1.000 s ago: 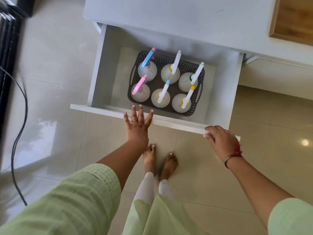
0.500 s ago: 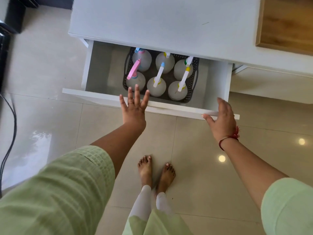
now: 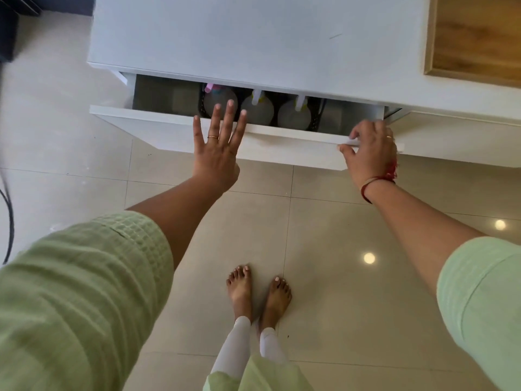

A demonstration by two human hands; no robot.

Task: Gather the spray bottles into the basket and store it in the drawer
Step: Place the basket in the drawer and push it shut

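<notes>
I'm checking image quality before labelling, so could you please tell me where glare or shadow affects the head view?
Head view: round lamp reflections glare on the glossy floor tiles; the drawer interior lies in the cabinet top's shadow, dimming the spray bottles; the cable at the left edge looks smeared.

Glossy beige floor tiles (image 3: 352,320), white cabinet top (image 3: 253,38), wooden inlay (image 3: 476,38), black cable (image 3: 8,215)
</notes>
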